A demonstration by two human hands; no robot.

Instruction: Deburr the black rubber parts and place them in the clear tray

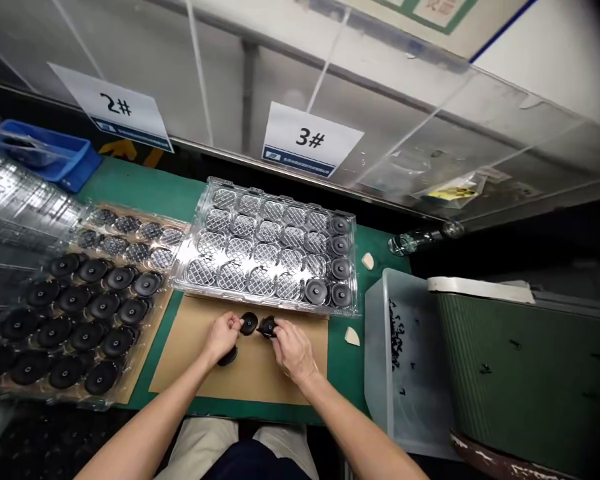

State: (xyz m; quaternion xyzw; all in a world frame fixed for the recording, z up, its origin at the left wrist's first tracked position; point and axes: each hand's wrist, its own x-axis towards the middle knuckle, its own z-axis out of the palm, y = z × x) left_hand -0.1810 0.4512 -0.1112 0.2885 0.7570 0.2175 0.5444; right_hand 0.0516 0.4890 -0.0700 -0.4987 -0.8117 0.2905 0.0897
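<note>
My left hand (pixel 223 335) pinches the edge of a round black disc (pixel 249 323) with a small hole at its centre. Under that hand, another black disc (pixel 228 356) lies partly hidden on the brown cardboard sheet (pixel 260 387). Between the fingers of my right hand (pixel 293 348) is a black part (pixel 269 327), tilted and partly covered by the fingertips. Just beyond both hands stands a clear plastic tray (pixel 275 301), its right column and one more pocket filled with black discs.
At left, a second clear tray (pixel 80 393) holds several rows of black discs. A translucent bin (pixel 377 373) with small black bits stands at right, beside a green ribbed conveyor belt (pixel 500 360). Two pale wedges (pixel 352 336) lie near it. A blue bin (pixel 75 167) sits back left.
</note>
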